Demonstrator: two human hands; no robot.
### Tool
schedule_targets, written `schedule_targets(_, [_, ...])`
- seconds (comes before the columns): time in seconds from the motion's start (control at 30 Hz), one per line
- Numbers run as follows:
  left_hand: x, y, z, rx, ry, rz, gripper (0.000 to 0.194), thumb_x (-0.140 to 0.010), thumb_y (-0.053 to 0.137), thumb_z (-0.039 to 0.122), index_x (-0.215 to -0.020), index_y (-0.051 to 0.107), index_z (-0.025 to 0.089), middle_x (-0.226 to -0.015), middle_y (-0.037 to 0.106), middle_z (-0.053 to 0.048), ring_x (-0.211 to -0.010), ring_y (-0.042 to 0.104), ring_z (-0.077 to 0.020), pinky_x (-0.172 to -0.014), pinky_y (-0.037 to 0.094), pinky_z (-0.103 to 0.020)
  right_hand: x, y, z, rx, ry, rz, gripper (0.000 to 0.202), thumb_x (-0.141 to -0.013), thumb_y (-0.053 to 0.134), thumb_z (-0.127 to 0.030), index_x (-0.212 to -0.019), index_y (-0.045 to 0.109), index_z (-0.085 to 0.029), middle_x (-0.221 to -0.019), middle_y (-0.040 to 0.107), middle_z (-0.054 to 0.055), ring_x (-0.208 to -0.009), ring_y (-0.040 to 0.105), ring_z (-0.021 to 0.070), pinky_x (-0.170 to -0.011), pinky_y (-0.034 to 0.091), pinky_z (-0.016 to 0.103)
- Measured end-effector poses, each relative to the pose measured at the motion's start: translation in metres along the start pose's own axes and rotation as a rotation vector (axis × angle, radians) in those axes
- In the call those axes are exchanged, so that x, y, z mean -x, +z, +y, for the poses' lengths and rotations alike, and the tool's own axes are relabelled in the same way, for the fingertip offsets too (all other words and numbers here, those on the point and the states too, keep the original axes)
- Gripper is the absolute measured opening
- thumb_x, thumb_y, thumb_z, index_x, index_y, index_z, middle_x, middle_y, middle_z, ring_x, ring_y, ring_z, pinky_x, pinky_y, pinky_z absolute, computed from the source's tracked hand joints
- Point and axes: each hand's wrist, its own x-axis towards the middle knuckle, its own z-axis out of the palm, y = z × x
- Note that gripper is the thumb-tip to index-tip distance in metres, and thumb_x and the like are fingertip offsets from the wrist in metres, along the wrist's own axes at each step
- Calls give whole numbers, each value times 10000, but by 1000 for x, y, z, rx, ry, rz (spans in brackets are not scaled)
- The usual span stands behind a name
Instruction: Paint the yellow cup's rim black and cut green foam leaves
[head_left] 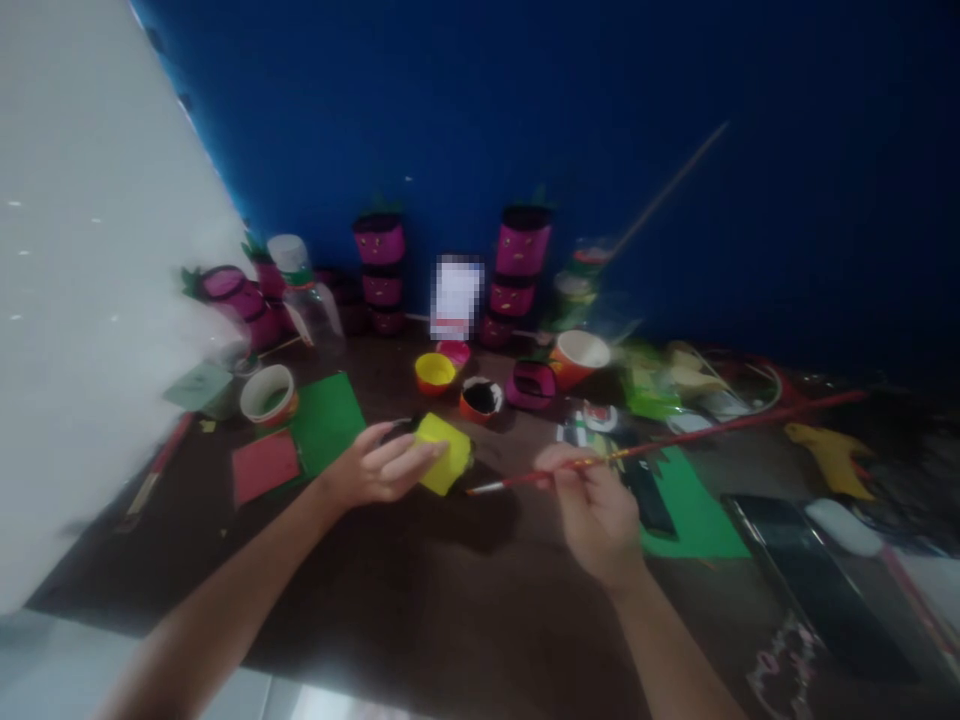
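Note:
My left hand is closed around a small bright yellow piece, boxy in shape with a dark edge; its exact kind is unclear. In my right hand a long red paintbrush is pinched, its bristles pointing left, close to the yellow piece's lower right side. Whether the bristles touch it I cannot tell. Just behind the hands stand a cup of yellow paint, a cup of black paint and a magenta, dark-rimmed cup-like piece.
Magenta stacked figures with faces line the blue wall, beside a phone-like screen. A plastic bottle and paper cup stand left. Green sheets, a dark phone and a yellow glue gun lie around.

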Motion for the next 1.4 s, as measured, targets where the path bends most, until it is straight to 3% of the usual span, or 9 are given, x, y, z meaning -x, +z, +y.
schedule_targets(0.23, [0, 3, 3, 6, 12, 40, 321, -638, 755, 314, -946, 671, 282, -1069, 498, -28, -977, 446, -144, -1006, 358, -320, 0, 3, 5, 103, -49, -25, 204, -895, 452, -355, -819, 571, -208, -698, 574, 3, -587, 550, 116, -577, 468, 239])
schedule_targets(0.37, [1, 4, 3, 3, 15, 38, 326, -642, 751, 309, -956, 670, 289, -1054, 510, -24, -974, 448, -142, -1007, 358, -318, -2, 0, 6, 117, -63, 64, 201, -888, 468, -352, -805, 576, -204, -727, 580, 9, -597, 563, 113, -576, 482, 237])
schedule_targets(0.57, [-4, 0, 1, -1, -14, 26, 293, -672, 724, 303, -958, 668, 287, -966, 550, -19, -956, 465, -141, -1003, 351, -303, -3, -12, 13, -119, -35, 195, 149, -835, 566, -335, -800, 584, -192, -722, 568, 9, -590, 561, 109, -513, 478, 220])
schedule_targets(0.93, [-6, -2, 0, 44, -15, 26, 245, -679, 711, 243, -921, 680, 261, -947, 545, -34, -956, 453, -160, -989, 350, -325, 6, 12, 9, -157, -19, 66, 86, -828, 578, -243, -763, 586, -188, -659, 617, -4, -507, 580, 94, -453, 482, 199])
schedule_targets(1.03, [-7, -3, -1, 46, -19, 27, 245, -679, 711, 235, -920, 681, 262, -943, 539, -34, -936, 449, -154, -986, 353, -320, 6, 12, 10, -121, -32, 67, 97, -827, 579, -248, -752, 586, -186, -646, 619, -5, -506, 578, 98, -470, 494, 211])
schedule_targets(1.2, [-10, -3, -1, 38, -28, 24, 227, -686, 706, 247, -910, 681, 272, -938, 540, -32, -915, 448, -149, -975, 360, -310, 3, 7, 6, -74, -90, 179, 131, -829, 576, -299, -761, 576, -187, -633, 618, 3, -491, 567, 109, -458, 490, 231])
schedule_targets(1.4, [-9, -3, 1, 12, -42, 31, 212, -700, 691, 268, -911, 680, 293, -925, 556, -23, -911, 468, -140, -968, 364, -288, 3, 8, 4, -111, -126, 76, 124, -830, 574, -293, -756, 569, -193, -610, 609, -4, -510, 574, 117, -468, 484, 235])
